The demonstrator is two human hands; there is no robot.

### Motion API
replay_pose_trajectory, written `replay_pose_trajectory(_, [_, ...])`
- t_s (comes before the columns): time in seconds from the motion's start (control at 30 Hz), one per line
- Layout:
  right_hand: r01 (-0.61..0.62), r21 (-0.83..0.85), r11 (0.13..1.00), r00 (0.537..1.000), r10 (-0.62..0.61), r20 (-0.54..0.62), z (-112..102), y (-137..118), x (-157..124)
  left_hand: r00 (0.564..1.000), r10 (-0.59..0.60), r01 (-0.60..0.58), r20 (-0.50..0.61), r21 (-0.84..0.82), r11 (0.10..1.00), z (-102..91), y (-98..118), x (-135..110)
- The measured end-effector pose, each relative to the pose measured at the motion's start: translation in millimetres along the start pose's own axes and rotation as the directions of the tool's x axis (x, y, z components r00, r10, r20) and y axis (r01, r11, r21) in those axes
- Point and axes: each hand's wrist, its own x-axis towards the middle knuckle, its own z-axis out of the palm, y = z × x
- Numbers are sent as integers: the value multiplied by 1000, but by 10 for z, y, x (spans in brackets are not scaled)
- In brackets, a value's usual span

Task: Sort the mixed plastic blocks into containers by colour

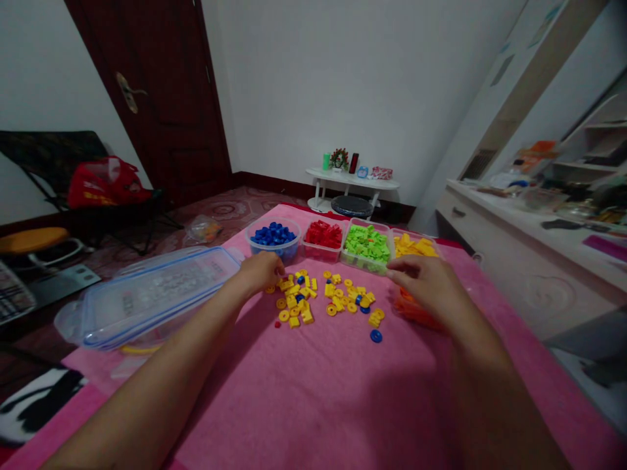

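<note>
On the pink cloth, loose yellow toy building pieces [307, 316] lie in two loose groups, with a few blue ones and a small red one [277, 324] among them. My left hand [259, 273] is at the left edge of the left group, its fingers curled down and pressed together; what they hold, if anything, is hidden. Over the tub of orange pieces [414, 310] hovers my right hand [426, 281], thumb and forefinger slightly apart with nothing visible between them. Its fingertips are near the front corner of the green-piece box [365, 261]. A blue wheel [375, 336] lies in front.
A round tub of blue pieces [273, 236], a box of red pieces [323, 236] and a box of yellow pieces [415, 244] stand along the far edge. Clear lids [161, 290] lie at the left. A cluttered white counter [529, 215] runs along the right.
</note>
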Motion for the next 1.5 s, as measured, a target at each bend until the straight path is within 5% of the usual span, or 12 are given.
replay_pose_trajectory(0.2, [72,-1,997,991,-72,109,275,-227,-33,969,248,-248,7,-43,968,224,-22,89])
replay_pose_trajectory(0.4, [255,20,967,957,-255,136,622,-588,-214,987,147,-150,-57,-48,988,313,16,101])
replay_pose_trajectory(0.47, [369,81,926,911,-378,167,800,-779,-361,989,124,-126,-79,-30,992,310,13,105])
replay_pose_trajectory(0.63, [689,106,717,682,-690,242,1172,-1096,-674,989,108,-105,-104,40,994,268,2,91])
replay_pose_trajectory(0.73, [736,2,677,645,-702,302,1264,-1117,-710,993,91,-85,-69,79,993,218,22,46])
replay_pose_trajectory(0.9, [725,12,689,662,-701,265,1263,-1031,-651,998,46,-42,-39,108,993,110,43,-16])
replay_pose_trajectory(0.97, [645,91,759,741,-650,167,1243,-986,-609,995,50,-46,-83,48,998,54,54,-27])
replay_pose_trajectory(1.03, [471,248,847,869,-494,35,1218,-942,-546,988,110,-125,-108,-143,982,0,91,-37])
replay_pose_trajectory(1.13, [149,610,778,986,-166,-28,1148,-891,-431,957,278,-270,-82,-607,747,-60,209,-73])
replay_pose_trajectory(1.27, [-48,852,522,994,-56,91,982,-878,-337,929,367,-173,-38,-923,344,-83,389,-162])
replay_pose_trajectory(1.5, [-115,856,504,985,-55,165,780,-909,-333,953,292,-142,-85,-973,180,90,585,-175])
